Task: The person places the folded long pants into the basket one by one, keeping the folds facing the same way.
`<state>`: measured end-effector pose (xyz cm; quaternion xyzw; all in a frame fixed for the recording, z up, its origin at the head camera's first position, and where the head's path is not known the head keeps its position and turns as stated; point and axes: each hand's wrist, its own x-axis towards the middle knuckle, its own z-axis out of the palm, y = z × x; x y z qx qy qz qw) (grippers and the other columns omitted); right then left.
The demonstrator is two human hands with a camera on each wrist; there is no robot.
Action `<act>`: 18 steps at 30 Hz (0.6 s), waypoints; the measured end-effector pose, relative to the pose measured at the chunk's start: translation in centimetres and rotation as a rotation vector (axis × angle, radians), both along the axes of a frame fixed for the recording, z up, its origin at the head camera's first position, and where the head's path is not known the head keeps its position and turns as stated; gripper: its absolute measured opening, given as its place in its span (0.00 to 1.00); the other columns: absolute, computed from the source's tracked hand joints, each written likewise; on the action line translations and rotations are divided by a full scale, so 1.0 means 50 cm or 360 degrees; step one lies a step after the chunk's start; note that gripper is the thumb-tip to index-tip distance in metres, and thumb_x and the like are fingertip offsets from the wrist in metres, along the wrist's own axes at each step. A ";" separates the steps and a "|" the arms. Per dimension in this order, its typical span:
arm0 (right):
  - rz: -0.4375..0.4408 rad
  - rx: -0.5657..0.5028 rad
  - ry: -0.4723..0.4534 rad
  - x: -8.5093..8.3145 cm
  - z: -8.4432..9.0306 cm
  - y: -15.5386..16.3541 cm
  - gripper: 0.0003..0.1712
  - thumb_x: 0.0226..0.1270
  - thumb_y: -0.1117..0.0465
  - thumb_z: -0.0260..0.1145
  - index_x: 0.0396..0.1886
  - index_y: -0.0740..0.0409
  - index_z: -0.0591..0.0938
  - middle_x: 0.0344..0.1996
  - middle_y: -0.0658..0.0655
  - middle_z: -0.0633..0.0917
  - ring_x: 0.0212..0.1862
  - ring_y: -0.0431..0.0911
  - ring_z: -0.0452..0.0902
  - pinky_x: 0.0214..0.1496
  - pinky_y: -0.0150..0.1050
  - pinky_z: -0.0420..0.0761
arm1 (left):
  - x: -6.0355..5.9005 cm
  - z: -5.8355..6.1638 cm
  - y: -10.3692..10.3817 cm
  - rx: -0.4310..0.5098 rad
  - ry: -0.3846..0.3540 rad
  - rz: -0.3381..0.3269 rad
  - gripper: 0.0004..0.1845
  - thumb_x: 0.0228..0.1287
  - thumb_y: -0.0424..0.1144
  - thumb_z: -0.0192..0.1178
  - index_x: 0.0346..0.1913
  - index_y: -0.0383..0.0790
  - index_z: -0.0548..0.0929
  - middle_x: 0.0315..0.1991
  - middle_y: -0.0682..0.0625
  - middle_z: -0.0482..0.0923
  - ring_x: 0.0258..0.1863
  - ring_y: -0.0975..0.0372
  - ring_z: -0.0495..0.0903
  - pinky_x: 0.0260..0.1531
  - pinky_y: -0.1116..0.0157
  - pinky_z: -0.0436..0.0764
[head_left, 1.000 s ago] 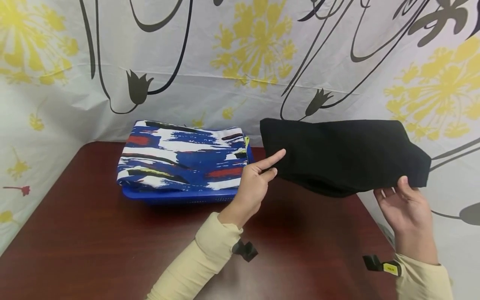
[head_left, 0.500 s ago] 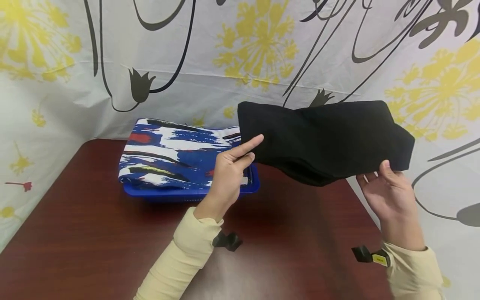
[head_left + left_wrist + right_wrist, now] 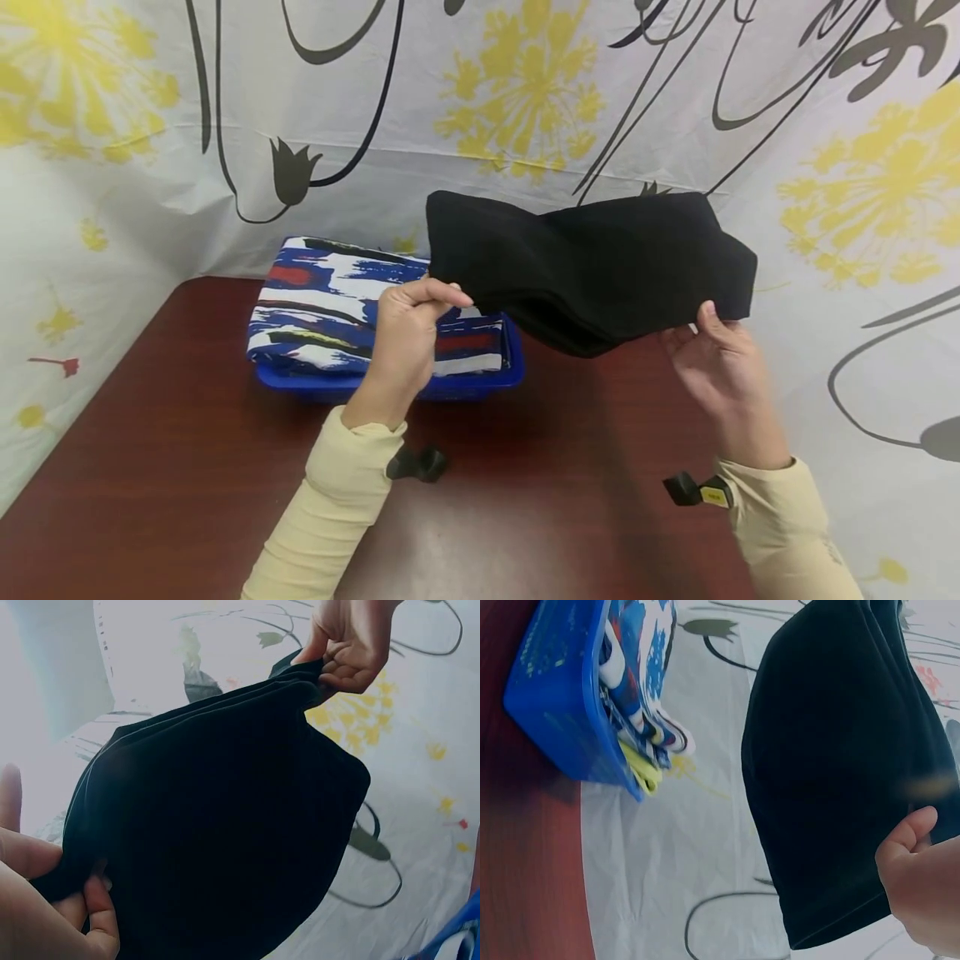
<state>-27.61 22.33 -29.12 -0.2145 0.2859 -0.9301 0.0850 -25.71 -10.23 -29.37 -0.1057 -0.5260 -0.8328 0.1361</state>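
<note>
Between my two hands hangs a folded black cloth (image 3: 630, 258), several layers thick, raised above the table. My left hand (image 3: 405, 342) pinches its near left edge between thumb and fingers; in the left wrist view the fingertips go partly out of sight behind the fabric (image 3: 202, 825). At the lower right corner my right hand (image 3: 720, 375) grips it, thumb on the front face and fingers underneath. The cloth's left end overlaps a blue basket (image 3: 480, 382) in the head view. Inside that basket lies a folded cloth (image 3: 315, 304) with blue, white, red and black brush strokes.
The basket stands at the back left of a dark red-brown table (image 3: 525, 492). A yellow piece of fabric (image 3: 643, 771) shows at the basket's end in the right wrist view. Behind hangs a white sheet (image 3: 360, 187) printed with yellow flowers and dark stems.
Both hands have carried the black cloth leftward and somewhat up, toward the basket. The left index finger, straight earlier, now bends against the cloth's edge. The basket stays in place.
</note>
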 end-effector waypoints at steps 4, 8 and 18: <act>0.0017 0.0014 -0.0025 -0.012 -0.006 -0.034 0.17 0.77 0.67 0.40 0.48 0.60 0.76 0.41 0.60 0.83 0.43 0.54 0.78 0.46 0.43 0.73 | 0.001 -0.003 -0.030 0.0038 0.0035 0.0053 0.32 0.66 0.19 0.44 0.16 0.55 0.85 0.22 0.60 0.79 0.35 0.66 0.77 0.55 0.63 0.73; 0.0021 0.0081 -0.0048 -0.026 -0.011 -0.071 0.17 0.77 0.67 0.41 0.46 0.60 0.78 0.38 0.60 0.85 0.41 0.52 0.81 0.45 0.42 0.74 | 0.002 -0.008 -0.061 0.0078 0.0041 0.0124 0.32 0.66 0.18 0.45 0.16 0.55 0.85 0.22 0.60 0.79 0.35 0.66 0.76 0.52 0.67 0.72; -0.0073 0.0283 -0.0174 -0.067 -0.023 -0.166 0.12 0.75 0.64 0.49 0.48 0.52 0.78 0.38 0.53 0.85 0.43 0.45 0.80 0.48 0.38 0.71 | 0.003 -0.023 -0.135 0.0204 0.0073 0.0299 0.30 0.65 0.19 0.49 0.09 0.48 0.79 0.17 0.57 0.72 0.30 0.66 0.72 0.40 0.71 0.73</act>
